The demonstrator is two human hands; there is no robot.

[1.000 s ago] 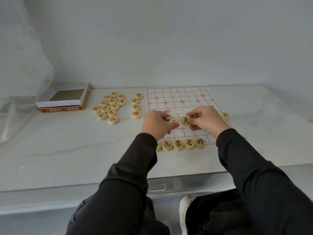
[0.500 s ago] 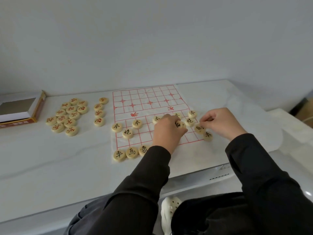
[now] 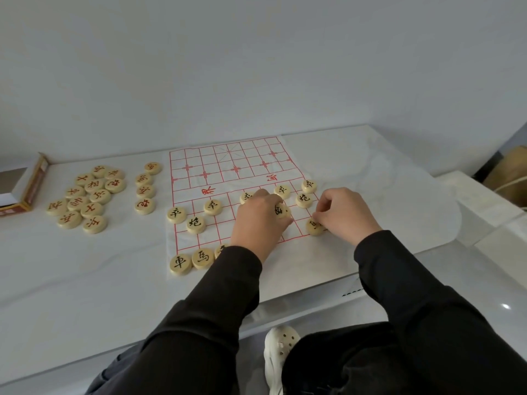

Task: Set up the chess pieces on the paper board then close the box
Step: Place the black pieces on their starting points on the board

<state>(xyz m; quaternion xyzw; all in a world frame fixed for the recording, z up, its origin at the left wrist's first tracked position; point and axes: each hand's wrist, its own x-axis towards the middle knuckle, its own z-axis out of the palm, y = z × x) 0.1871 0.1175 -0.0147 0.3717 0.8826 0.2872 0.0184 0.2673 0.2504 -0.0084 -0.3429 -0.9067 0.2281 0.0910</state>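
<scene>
left hand (image 3: 258,220) grips black-marked piece (image 3: 282,210) over paper board (image 3: 228,158) | right hand (image 3: 345,215) apparently pinches corner piece (image 3: 315,226) | box (image 3: 35,181) far left

The paper board (image 3: 228,166), white with a red grid, lies flat. Round cream black-marked pieces (image 3: 195,224) occupy its near half, face up. Red-marked pieces (image 3: 94,195) lie grouped just left of it, off the board. The box (image 3: 28,186) stands open at far left.

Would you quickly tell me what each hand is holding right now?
Left hand: closed, fingers curled round a black-marked piece.
Right hand: closed, fingers pinching a corner piece at the near right of the paper board.
</scene>
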